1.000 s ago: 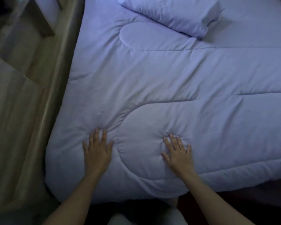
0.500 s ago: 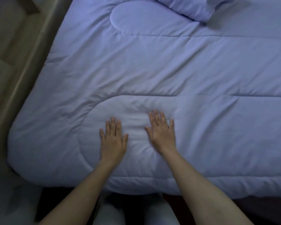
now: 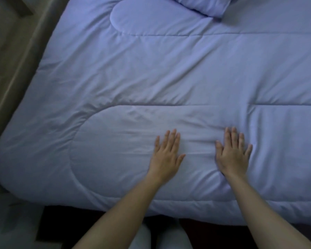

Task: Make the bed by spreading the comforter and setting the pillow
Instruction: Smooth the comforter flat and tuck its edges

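A pale lavender quilted comforter point(image 3: 169, 72) lies spread over the bed and fills most of the view, with soft creases across its middle. A matching pillow point(image 3: 206, 4) rests on it at the top edge, partly cut off. My left hand point(image 3: 166, 157) lies flat, palm down, fingers slightly apart, on the comforter near the front edge. My right hand point(image 3: 233, 155) lies flat beside it, a hand's width to the right, also holding nothing.
A beige wall or bed frame edge point(image 3: 16, 65) runs along the bed's left side. The comforter's front edge point(image 3: 169, 209) hangs over dark floor point(image 3: 70, 223). My pale trouser legs point(image 3: 162, 238) show at the bottom.
Both hands have slid to the right across the comforter, staying flat. The view has shifted, so the bed's left corner sits further left and the pillow higher.
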Tool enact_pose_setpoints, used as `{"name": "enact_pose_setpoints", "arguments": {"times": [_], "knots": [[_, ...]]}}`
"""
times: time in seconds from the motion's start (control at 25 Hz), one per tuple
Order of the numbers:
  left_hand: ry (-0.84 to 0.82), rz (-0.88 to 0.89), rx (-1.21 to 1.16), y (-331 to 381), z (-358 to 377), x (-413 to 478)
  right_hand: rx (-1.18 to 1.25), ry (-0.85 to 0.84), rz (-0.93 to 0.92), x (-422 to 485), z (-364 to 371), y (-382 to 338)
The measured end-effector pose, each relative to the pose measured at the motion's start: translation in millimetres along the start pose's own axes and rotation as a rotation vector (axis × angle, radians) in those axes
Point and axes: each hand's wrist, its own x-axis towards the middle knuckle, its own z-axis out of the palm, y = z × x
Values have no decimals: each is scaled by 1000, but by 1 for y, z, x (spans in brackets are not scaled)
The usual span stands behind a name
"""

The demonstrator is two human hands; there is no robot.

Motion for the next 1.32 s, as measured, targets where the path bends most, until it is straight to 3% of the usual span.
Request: {"name": "enact_pose_setpoints", "arguments": {"times": [0.16, 0.48, 0.68, 0.8, 0.88, 1.0, 1.08, 1.16, 1.24, 1.32], "knots": [[-48, 58, -12, -13, -1, 42, -17, -32, 128, -4, 4, -10], [5, -259, 37, -176, -36, 58, 97, -80, 335, -18, 8, -69], [124, -679, -16, -299, -53, -35, 196, -17, -35, -24, 5, -162], [182, -900, -45, -329, -47, -108, 178, -118, -375, -35, 14, -242], [273, -1123, -104, -327, -35, -144, 132, -238, -698, -50, 25, -281], [463, -1526, -440, -311, -16, -169, -50, -298, -1110, -54, 46, -290], [544, -1662, -653, -299, -9, -170, -74, -231, -1071, -31, 49, -271], [534, -1727, -640, -270, -9, -163, -63, -155, -912, -1, 43, -238], [478, -1576, -451, -212, -8, -143, -72, -124, -758, 33, 33, -189], [407, -1286, -316, -129, 2, -113, -74, -118, -613, 61, 20, -129]]}}
